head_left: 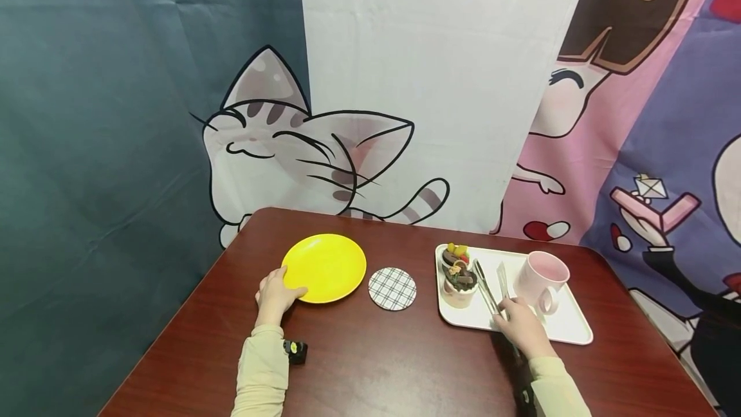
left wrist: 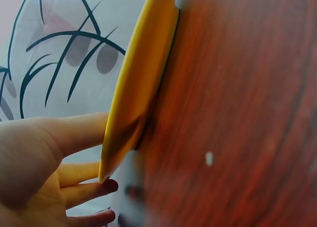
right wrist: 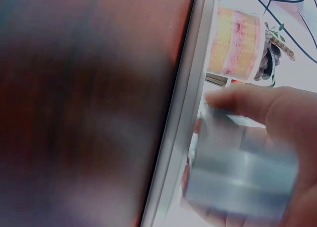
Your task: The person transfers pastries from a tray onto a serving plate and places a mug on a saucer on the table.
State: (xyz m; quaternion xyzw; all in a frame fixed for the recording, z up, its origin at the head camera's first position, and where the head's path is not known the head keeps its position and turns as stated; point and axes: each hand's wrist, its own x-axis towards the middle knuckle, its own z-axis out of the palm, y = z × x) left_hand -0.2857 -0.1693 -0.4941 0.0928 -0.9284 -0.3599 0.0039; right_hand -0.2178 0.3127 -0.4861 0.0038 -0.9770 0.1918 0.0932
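Note:
A yellow plate (head_left: 325,268) lies on the table at the left. My left hand (head_left: 276,293) holds its near-left rim, with the thumb and fingers spread along the edge; the left wrist view shows the thumb (left wrist: 84,133) against the rim. At the right, my right hand (head_left: 523,327) grips a pair of metal tongs (head_left: 488,286) over a white tray (head_left: 570,324), their two arms apart and pointing away from me. Blurred in the right wrist view, the tongs' metal end (right wrist: 242,175) lies within the hand. Whether the tips touch the tray I cannot tell.
Two topped cupcakes (head_left: 459,295) stand at the tray's left side. A pink mug (head_left: 543,275) stands at its right, close to my right hand. Between plate and tray lies a round checked coaster (head_left: 392,289). Printed cloth (head_left: 440,82) hangs behind the table (head_left: 359,359).

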